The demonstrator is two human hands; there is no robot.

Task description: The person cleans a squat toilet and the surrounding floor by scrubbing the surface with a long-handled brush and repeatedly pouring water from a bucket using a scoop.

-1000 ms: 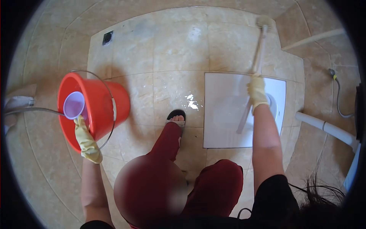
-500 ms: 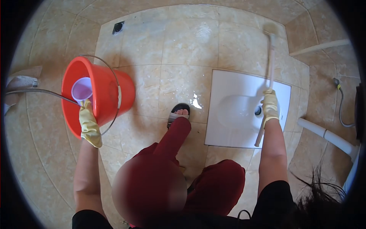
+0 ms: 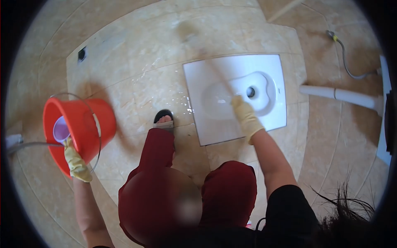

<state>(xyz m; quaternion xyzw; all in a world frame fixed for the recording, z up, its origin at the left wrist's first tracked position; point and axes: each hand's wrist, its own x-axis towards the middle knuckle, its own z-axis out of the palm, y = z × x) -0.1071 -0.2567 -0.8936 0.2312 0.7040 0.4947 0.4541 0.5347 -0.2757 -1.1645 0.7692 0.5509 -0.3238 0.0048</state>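
Observation:
My left hand (image 3: 77, 164), in a pale yellow rubber glove, is closed at the near side of a purple dipper (image 3: 61, 131). The dipper sits inside the mouth of a red bucket (image 3: 97, 128), whose handle hangs over its side; the glove hides the dipper's grip. Also gloved, my right hand (image 3: 247, 120) is wrapped round the long handle of a brush (image 3: 221, 76). Blurred by motion, the brush head lies over the tiles beyond the white squat toilet (image 3: 264, 66). The handle crosses above the toilet's basin, left of its drain hole.
Wet spots shine on the tiled floor (image 3: 136, 95) between bucket and toilet. A grey hose (image 3: 37, 144) runs into the bucket. At right are a white pipe (image 3: 341, 93) and a thin hose (image 3: 345, 60). A floor drain (image 3: 82, 54) lies far left. My sandalled foot (image 3: 164, 120) stands between them.
The view has turned, so bucket and toilet appear further left. My right hand has swung the brush leftward, from the toilet's right side across its basin. My left hand stays at the dipper.

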